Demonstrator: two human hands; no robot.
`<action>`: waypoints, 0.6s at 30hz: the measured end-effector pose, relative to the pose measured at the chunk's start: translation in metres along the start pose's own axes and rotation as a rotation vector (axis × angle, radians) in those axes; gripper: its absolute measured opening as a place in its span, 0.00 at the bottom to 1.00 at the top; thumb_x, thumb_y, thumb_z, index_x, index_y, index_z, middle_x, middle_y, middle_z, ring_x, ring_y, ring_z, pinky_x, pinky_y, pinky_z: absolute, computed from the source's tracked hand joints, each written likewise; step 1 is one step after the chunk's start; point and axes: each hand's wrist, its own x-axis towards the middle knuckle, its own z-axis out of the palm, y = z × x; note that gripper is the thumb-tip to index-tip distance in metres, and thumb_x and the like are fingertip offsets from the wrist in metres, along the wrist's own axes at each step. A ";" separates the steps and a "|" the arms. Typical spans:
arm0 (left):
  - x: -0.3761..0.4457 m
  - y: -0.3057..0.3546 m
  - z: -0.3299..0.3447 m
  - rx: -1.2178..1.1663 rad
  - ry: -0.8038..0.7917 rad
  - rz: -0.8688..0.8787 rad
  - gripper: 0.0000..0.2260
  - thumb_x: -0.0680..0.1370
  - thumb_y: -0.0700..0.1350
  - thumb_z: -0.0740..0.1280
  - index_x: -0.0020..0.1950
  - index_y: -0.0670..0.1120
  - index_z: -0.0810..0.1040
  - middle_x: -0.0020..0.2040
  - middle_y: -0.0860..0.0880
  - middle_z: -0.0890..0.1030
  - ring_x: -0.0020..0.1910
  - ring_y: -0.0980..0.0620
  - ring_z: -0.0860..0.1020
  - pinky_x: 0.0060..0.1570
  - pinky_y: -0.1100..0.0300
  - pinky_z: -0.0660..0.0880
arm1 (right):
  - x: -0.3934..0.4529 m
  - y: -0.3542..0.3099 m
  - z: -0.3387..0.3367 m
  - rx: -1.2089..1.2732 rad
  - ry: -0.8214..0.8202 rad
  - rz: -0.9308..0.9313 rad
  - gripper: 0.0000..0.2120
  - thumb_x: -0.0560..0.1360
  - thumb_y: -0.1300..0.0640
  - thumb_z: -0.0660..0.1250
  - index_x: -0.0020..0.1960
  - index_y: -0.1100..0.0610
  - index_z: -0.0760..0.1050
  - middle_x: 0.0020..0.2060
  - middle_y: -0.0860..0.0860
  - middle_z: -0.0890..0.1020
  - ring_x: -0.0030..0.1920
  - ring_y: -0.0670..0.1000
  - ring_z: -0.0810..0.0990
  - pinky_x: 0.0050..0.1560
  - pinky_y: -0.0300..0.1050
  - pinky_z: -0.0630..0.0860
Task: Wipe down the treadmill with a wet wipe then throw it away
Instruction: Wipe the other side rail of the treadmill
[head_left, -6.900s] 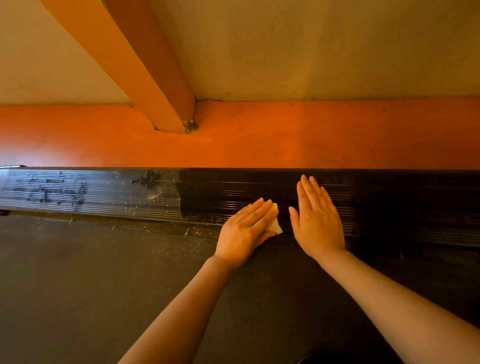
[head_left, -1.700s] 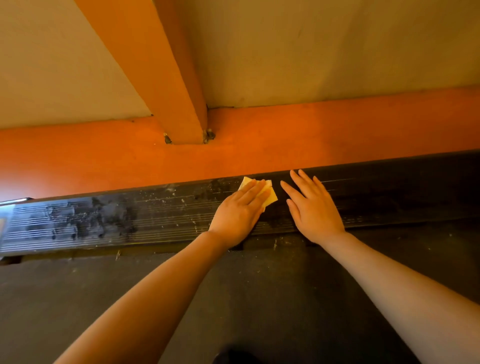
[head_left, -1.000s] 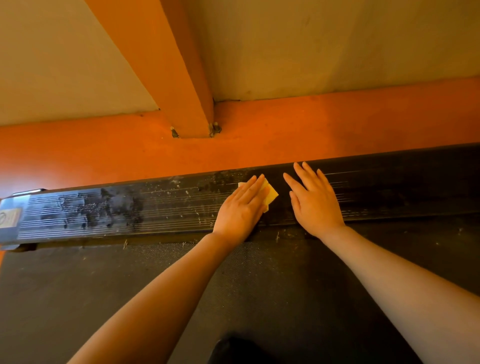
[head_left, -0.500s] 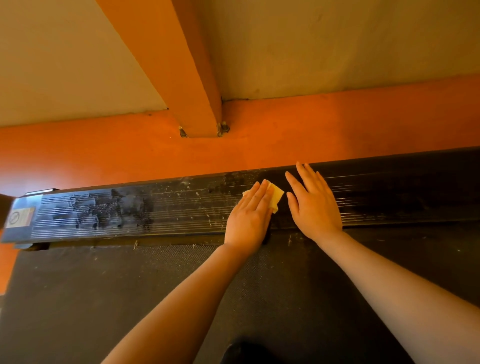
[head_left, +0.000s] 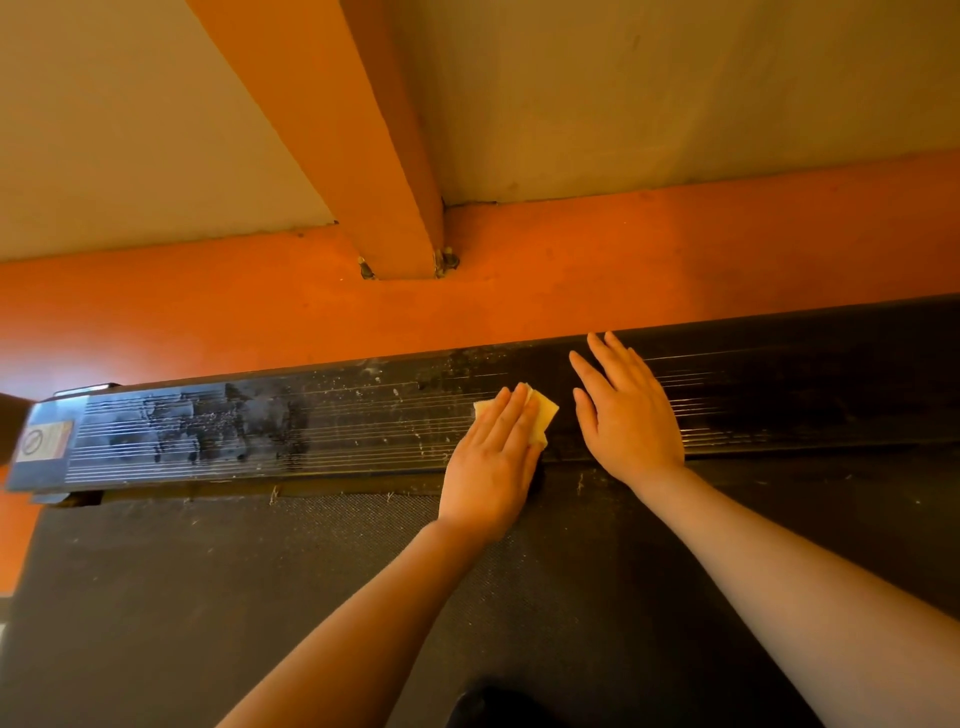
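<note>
Down on the treadmill's ribbed side rail (head_left: 311, 431), the left hand (head_left: 491, 467) lies flat with straight fingers, pressing a folded yellow wipe (head_left: 540, 415) against the rail's middle; only the wipe's far corner shows past the fingertips. Just right of it, the right hand (head_left: 626, 415) rests open, fingers spread, holding nothing. A warning sticker (head_left: 44, 441) marks the rail's left end, and the black belt (head_left: 208, 597) lies on the rail's near side.

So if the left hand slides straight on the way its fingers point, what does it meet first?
Probably nothing soon. The left hand presses the wet wipe on the side rail; ahead lie more rail, then the orange frame. Depth is unclear.
</note>
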 end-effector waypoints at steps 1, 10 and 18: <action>-0.006 0.000 0.002 -0.001 0.000 0.002 0.24 0.83 0.53 0.50 0.78 0.45 0.60 0.78 0.47 0.60 0.77 0.49 0.57 0.72 0.52 0.56 | 0.000 0.000 0.000 -0.001 0.003 0.000 0.20 0.81 0.54 0.61 0.72 0.58 0.71 0.73 0.59 0.68 0.74 0.59 0.64 0.71 0.53 0.59; 0.016 -0.005 -0.015 0.012 -0.084 -0.060 0.27 0.83 0.55 0.49 0.80 0.46 0.48 0.80 0.48 0.47 0.77 0.52 0.42 0.74 0.57 0.46 | 0.001 0.001 0.000 -0.010 -0.023 -0.004 0.21 0.82 0.51 0.58 0.73 0.58 0.69 0.73 0.59 0.67 0.75 0.59 0.62 0.72 0.53 0.59; 0.032 0.002 -0.021 -0.031 -0.114 -0.141 0.28 0.84 0.55 0.50 0.80 0.47 0.46 0.80 0.50 0.44 0.75 0.57 0.37 0.72 0.60 0.40 | 0.000 0.000 -0.001 -0.009 -0.038 0.002 0.22 0.81 0.50 0.59 0.73 0.57 0.69 0.74 0.58 0.67 0.75 0.58 0.62 0.72 0.52 0.58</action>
